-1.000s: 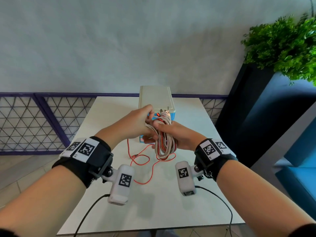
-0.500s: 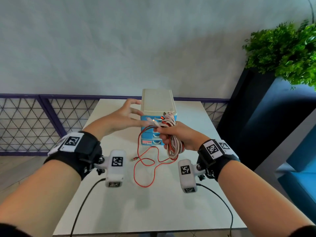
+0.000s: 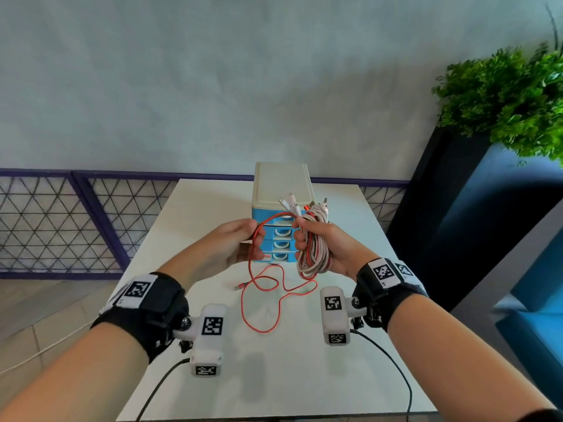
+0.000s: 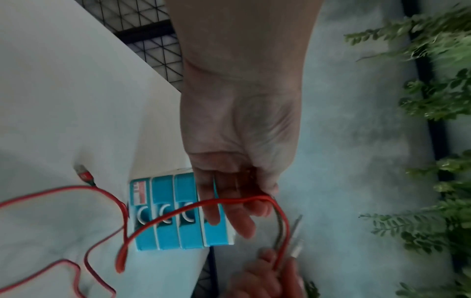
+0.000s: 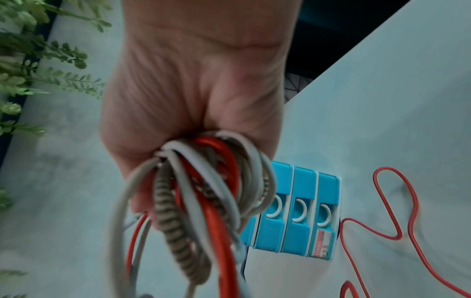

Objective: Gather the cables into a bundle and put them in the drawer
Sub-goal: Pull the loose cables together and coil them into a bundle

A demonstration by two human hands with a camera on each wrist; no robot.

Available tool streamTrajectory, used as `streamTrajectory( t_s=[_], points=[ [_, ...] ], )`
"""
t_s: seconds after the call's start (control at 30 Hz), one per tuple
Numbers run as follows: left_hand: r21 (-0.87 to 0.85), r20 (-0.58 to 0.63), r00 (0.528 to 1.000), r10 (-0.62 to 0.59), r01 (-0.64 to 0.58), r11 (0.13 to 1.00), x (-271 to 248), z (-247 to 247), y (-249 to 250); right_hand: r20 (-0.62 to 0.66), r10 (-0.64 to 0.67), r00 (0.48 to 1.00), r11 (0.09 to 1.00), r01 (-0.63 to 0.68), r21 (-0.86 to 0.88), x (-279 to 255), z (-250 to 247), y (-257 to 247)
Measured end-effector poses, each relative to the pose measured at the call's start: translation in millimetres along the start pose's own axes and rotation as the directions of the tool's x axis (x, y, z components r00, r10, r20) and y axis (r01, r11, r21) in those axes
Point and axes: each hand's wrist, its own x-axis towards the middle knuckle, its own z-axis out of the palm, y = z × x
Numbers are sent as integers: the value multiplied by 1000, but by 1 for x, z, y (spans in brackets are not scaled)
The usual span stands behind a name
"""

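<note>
Left hand (image 3: 231, 248) now gripping red cable (image 3: 265, 303), drawer unit (image 3: 281, 190) partly hidden.

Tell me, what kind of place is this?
Probably a café or office lounge: a white table by a plain wall, blue upholstered seating, and a leafy plant on a dark planter.

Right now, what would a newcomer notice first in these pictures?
First, the cable bundle of red and white loops gripped in the right hand above the table. Next, the loose red cable trailing from the left hand onto the table, before the blue drawer unit.
</note>
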Motion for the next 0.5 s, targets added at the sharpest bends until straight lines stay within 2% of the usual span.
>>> streamTrajectory(
  t_s=[0.07,0.13,0.17,0.23,0.3,0.4,0.5],
  points=[
    [41,-6,999,44,-43,998,0,9,6,-116,-42,992,999,39,-33,6,2,3],
    [227,-14,993,119,-113,967,1,20,10,-204,-94,974,993,79,-83,11,5,6],
    [354,-13,986,166,-151,923,2,25,11,-220,-109,969,991,88,-105,13,7,7],
    [591,-5,960,279,-223,776,5,35,10,-210,-113,971,991,94,-99,15,10,8],
    [732,8,926,376,-262,629,6,43,8,-161,-96,982,994,84,-76,15,13,7],
    [790,-8,908,419,-251,559,5,52,6,-95,-84,992,996,80,-49,12,18,5],
    [785,4,907,422,-264,560,5,55,8,-193,-117,974,990,100,-95,12,16,4]
  ],
)
